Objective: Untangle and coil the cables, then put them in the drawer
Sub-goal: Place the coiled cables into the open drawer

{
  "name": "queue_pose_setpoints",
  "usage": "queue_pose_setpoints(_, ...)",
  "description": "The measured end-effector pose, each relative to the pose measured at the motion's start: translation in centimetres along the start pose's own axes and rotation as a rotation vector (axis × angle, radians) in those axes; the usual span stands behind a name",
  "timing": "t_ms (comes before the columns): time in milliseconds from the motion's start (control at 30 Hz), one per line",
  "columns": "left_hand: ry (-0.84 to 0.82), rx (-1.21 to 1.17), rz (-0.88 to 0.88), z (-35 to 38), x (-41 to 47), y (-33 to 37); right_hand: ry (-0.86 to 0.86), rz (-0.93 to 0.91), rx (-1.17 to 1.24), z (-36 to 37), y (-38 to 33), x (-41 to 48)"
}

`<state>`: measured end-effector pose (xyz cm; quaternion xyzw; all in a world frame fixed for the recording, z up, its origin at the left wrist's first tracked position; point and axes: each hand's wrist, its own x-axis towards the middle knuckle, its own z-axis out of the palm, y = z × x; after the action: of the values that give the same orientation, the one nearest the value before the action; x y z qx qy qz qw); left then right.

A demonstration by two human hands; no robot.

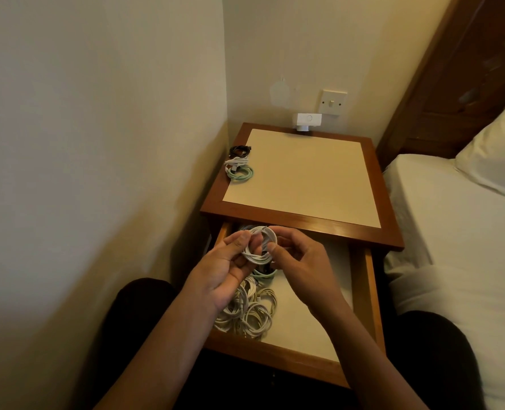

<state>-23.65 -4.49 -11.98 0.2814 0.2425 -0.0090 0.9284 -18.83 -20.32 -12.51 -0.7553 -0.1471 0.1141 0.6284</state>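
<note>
My left hand [224, 273] holds a white cable coil [258, 247] above the open drawer [369, 294], its grip pinching the loops' left side. My right hand [298, 261] pinches the right side, fingers curled. Beneath them, at the drawer's left, lie several coiled cables [248, 315], white, cream and one green. At the back left of the tabletop [304, 173] sit three small bundles [239, 164], black, white and green. I judge the task well past halfway: this coil and those three remain.

coiled cables [246, 309] in open drawer [368, 294], three more [239, 162] on nightstand [304, 179] behind
</note>
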Motion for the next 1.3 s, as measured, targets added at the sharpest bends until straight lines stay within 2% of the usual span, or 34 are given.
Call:
queue_pose_setpoints(100, 0.044, 0.102, 0.006, -0.3, 0.1, -0.4, 0.054, -0.038, -0.093, 0.2, -0.1, -0.1)
queue_pose_setpoints(200, 0.079, 0.338, 0.022, -0.4, -0.5, -0.9, 0.129, -0.052, -0.152, 0.2, -0.1, 0.1)
queue_pose_setpoints(333, 0.039, 0.552, 0.089, -0.6, -1.5, -0.5, 0.106, -0.028, -0.174, -0.1, 0.1, 0.2)
queue_pose_setpoints(400, 0.035, 0.986, 0.24, -0.8, -1.5, 0.2, 0.027, -0.041, -0.193, -0.3, 0.2, 0.2)
queue_pose_setpoints(467, 0.08, 1.481, 0.516, -0.7, -1.4, 0.6, -0.054, -0.043, -0.233, -0.3, 0.2, 0.1)
queue_pose_setpoints(500, 0.085, 1.574, 0.628, -0.5, -1.5, 0.7, -0.065, -0.046, -0.247, -0.2, 0.3, 0.1)
queue_pose_setpoints(567, 0.089, 1.55, 0.729, 0.0, -1.4, 0.5, -0.015, -0.044, -0.229, -0.1, 0.3, 0.3)
queue_pose_setpoints(633, 0.161, 1.463, 0.75, 0.0, -1.2, 0.2, 0.04, 0.034, -0.13, -0.2, 0.3, 0.2)
queue_pose_setpoints(733, 0.239, 1.402, 0.717, -0.5, -0.7, -0.3, -0.035, 0.223, 0.086, 0.0, 0.3, -0.1)
queue_pose_setpoints(833, 0.218, 1.291, 0.589, -0.8, -0.5, -1.0, -0.036, 0.303, 0.237, 0.3, 0.6, -0.1)
queue_pose_setpoints(967, 0.164, 0.909, 0.317, -0.8, -0.7, -0.9, 0.002, 0.371, 0.424, 0.3, 0.7, -0.2)
queue_pose_setpoints(1067, 0.111, 0.646, 0.179, -0.9, -1.1, -0.6, 0.028, 0.395, 0.516, 0.4, 0.9, -0.4)
queue_pose_setpoints(1200, -0.01, 0.462, 0.138, -1.4, -1.2, -1.0, 0.041, 0.467, 0.594, 0.5, 1.0, -0.2)
queue_pose_setpoints(1300, -0.132, 0.371, 0.095, -2.0, -1.3, -1.2, 0.057, 0.439, 0.578, 0.6, 0.8, 0.0)
